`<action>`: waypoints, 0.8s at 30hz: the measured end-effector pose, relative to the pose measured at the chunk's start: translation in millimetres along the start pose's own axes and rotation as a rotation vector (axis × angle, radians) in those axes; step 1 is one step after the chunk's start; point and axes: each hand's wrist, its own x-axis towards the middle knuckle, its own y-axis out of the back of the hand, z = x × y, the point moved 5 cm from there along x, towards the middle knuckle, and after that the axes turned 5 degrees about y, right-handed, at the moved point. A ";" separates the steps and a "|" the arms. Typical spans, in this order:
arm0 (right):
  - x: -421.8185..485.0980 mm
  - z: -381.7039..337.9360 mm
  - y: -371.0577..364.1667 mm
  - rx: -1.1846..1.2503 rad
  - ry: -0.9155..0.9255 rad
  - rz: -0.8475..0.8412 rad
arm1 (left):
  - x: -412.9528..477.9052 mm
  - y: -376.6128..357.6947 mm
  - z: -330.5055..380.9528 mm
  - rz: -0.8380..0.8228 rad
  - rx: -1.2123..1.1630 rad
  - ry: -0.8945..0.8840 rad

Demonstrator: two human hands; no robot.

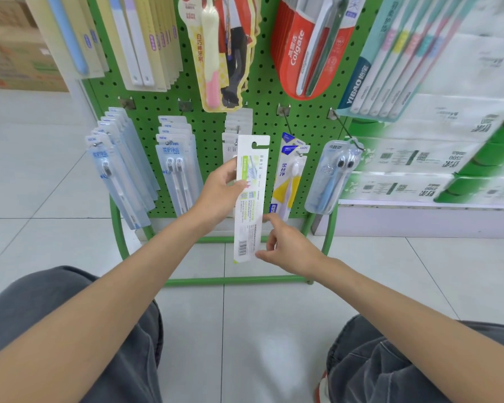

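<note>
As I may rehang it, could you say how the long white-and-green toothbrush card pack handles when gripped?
Probably fairly stiff: the long white-and-green toothbrush card pack hangs straight though the left hand pinches only its upper part. Likely light, since a mere pinch carries it.

The toothbrush pack point(249, 199) in the left fingers point(230, 167) is white with a light green stripe and a black-and-white barcode at the bottom. Behind the fingers, the board point(146, 112) is bright green with rows of small black dots. Just right of the fingers hangs a white, yellow and blue pack point(288, 175). High above them is a red pack point(291, 53) with white letters. The floor point(245, 330) below is pale grey.
</note>
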 end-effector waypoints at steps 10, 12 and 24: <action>9.1 7.5 42.5 0.057 -0.012 0.135 | 0.0 -15.5 -16.9 -0.123 -0.118 0.176; 9.5 5.7 58.6 0.093 -0.001 0.211 | -1.7 -18.7 -17.7 -0.162 -0.106 0.189; -2.4 -9.0 110.0 0.282 0.058 0.448 | -5.2 -30.9 -22.3 -0.257 -0.099 0.215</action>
